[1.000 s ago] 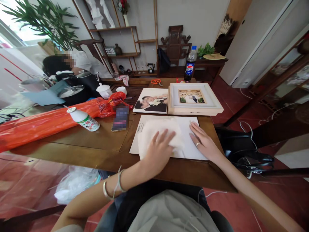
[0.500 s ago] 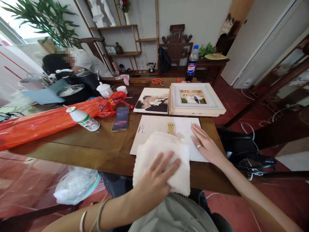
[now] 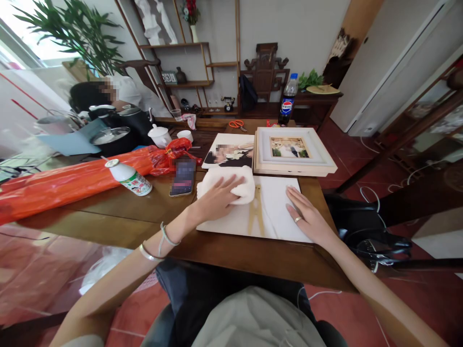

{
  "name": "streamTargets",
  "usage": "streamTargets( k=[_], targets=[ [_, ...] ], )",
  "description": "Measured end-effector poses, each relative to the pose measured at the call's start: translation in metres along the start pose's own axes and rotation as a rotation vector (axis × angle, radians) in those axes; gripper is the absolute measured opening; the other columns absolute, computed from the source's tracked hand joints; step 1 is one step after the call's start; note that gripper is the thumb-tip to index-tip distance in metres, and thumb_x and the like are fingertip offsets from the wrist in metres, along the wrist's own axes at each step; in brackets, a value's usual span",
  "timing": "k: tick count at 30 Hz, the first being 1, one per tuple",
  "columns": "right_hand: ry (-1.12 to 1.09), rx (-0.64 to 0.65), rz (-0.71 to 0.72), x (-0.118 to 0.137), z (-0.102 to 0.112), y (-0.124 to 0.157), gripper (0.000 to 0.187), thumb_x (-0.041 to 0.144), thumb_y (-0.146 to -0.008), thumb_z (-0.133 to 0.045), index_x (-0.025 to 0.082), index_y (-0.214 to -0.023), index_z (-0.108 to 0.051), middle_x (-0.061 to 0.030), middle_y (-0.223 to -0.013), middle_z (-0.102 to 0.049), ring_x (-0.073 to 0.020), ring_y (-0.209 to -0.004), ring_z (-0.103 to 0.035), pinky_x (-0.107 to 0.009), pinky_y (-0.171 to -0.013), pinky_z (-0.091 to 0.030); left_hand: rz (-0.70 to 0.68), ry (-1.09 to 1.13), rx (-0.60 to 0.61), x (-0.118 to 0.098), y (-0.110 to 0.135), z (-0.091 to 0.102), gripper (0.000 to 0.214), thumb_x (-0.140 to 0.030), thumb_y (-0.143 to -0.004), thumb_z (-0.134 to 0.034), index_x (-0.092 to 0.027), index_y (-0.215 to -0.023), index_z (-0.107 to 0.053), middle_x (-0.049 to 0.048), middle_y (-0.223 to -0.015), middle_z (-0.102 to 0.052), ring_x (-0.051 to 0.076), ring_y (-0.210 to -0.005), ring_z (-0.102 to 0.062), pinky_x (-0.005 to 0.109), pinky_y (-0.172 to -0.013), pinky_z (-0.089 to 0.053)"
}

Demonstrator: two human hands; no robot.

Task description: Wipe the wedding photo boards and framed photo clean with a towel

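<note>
— What is shown under the left grip [image 3: 219, 200]?

— A folded white cloth [image 3: 229, 172]. The fingers are stretched out over it; whether the cloth is grasped or only pressed cannot be told. A silver bangle [image 3: 146, 254] is worn on that wrist.

— And where is the cloth placed?

— Over the left part of a flat white panel [image 3: 285, 202], which is laid on a brown wooden table [image 3: 217, 250]. The cloth's far edge is seen close to a photo print [image 3: 242, 152]; whether the two touch cannot be made out.

— How is the right grip [image 3: 303, 212] held?

— It is rested on the panel's right side, released, with the fingers straight and a ring [image 3: 298, 219] worn on one.

— Is anything seen between them?

— A gold-coloured, A-shaped piece [image 3: 257, 196] is seen on the panel, just beside the cloth.

— What else is laid out?

— Beyond the panel, a white frame [image 3: 321, 153] is set right of the print. To the left, a phone [image 3: 183, 180], a white bottle [image 3: 130, 178] and a bundle in red plastic [image 3: 83, 185] are seen.
</note>
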State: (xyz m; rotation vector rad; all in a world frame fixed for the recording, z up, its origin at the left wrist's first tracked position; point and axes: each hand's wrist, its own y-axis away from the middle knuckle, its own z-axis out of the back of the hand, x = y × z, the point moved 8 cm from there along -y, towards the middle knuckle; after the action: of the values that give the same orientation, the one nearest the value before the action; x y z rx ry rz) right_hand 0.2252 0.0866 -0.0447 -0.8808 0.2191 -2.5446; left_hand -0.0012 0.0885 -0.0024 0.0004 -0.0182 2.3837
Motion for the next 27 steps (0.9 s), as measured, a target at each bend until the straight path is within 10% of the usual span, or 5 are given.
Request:
streamTargets(
  k=[13,16,22,27],
  targets=[
    [-0.005,-0.008,0.005,0.001,0.001,0.000,0.054,0.043,-0.098,-0.039,0.026,-0.149,-0.036,-0.0039,-0.154,-0.035,-0.0252,-0.143,-0.027,-0.049,-0.119,-0.026,-0.154,0.039,0.017,-0.062,0.089,0.000,0.029,-0.005,-0.075,-0.056,-0.022,-0.089,-0.076,-0.0057,-0.159,-0.023,0.027,-0.149,-0.012,0.048,-0.123,-0.004],
    [-0.009,-0.011,0.001,0.001,0.002,0.000,0.054,0.044,-0.098,-0.040,0.027,-0.149,-0.036,-0.0032,-0.154,-0.035,-0.0254,-0.143,-0.027,-0.049,-0.119,-0.025,-0.117,-0.026,-0.016,-0.042,0.081,-0.001,0.041,-0.002,-0.077,-0.053,-0.022,-0.108,-0.071,-0.0038,-0.158,-0.028,0.024,-0.149,-0.014,0.045,-0.122,-0.012],
    [-0.014,-0.022,0.000,0.001,0.003,0.000,0.053,0.044,-0.098,-0.040,0.025,-0.148,-0.038,-0.0043,-0.154,-0.037,-0.0245,-0.143,-0.029,-0.048,-0.118,-0.026,-0.072,-0.247,-0.229,0.000,0.037,0.005,0.027,-0.007,-0.088,-0.048,-0.016,-0.081,-0.071,0.0047,-0.153,-0.039,0.032,-0.144,-0.026,0.050,-0.118,-0.026],
    [0.004,-0.009,0.000,0.000,0.002,0.001,0.054,0.042,-0.098,-0.040,0.023,-0.148,-0.037,-0.0055,-0.154,-0.035,-0.0235,-0.144,-0.027,-0.047,-0.119,-0.024,-0.122,-0.172,-0.129,0.001,0.020,0.002,0.021,-0.013,-0.083,-0.054,-0.017,-0.082,-0.074,0.0069,-0.144,-0.049,0.034,-0.130,-0.044,0.049,-0.105,-0.041]
  ],
)
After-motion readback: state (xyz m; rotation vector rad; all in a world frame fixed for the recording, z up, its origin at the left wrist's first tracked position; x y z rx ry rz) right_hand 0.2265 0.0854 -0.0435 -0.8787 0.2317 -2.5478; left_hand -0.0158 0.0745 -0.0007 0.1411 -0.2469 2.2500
